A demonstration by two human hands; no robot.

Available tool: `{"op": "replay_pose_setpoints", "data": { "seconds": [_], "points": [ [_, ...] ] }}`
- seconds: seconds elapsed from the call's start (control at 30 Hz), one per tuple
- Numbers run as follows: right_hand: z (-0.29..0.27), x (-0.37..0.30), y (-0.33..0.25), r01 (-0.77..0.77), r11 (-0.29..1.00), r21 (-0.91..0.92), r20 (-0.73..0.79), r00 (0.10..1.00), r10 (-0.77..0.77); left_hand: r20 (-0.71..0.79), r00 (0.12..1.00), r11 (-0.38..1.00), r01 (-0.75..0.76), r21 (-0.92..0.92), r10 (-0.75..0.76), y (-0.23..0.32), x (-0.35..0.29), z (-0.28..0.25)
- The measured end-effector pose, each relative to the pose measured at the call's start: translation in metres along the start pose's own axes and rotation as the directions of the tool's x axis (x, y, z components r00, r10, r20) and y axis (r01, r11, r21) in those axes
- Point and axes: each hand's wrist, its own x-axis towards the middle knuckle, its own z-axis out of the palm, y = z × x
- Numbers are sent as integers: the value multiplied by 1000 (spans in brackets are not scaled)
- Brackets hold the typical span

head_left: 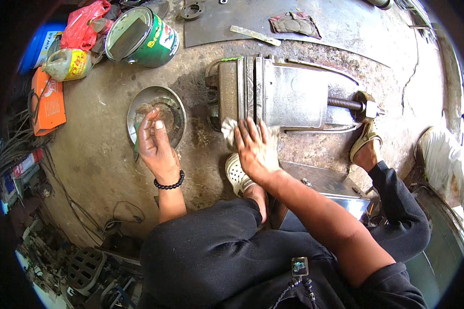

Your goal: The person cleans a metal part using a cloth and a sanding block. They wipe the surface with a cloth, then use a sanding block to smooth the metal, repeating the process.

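A large grey metal bench vise point(296, 95) lies on the concrete floor in front of me, its jaws close together and its threaded screw point(344, 103) pointing right. My right hand point(257, 152) presses a crumpled, dirty light rag point(230, 135) against the near end of the jaws, fingers laid over the cloth. To the left, my left hand point(160, 147) hovers over the near edge of a round metal basin point(179, 105). Its fingers are loosely bent, thumb apart, and I see nothing in them. Beside that hand, a thin green object point(136, 140) rests at the basin's rim.
A green paint bucket point(160, 44), a clear plastic bottle point(69, 65) and an orange machine point(49, 100) stand at the far left. A steel sheet point(216, 28) bears a work glove point(295, 24) and a flat metal strip point(255, 35). Cables point(72, 198) run along the left.
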Motion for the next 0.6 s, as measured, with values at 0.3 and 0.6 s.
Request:
{"op": "replay_pose_setpoints", "data": {
  "seconds": [0.3,0.6],
  "points": [
    [-80,61,28,-32,958,286,-326,937,129,-23,999,998,50,43,-49,3,-6,-7],
    [-77,134,40,-318,942,108,-37,946,323,-3,999,996,39,83,-39,12,-4,8]
  ]
}}
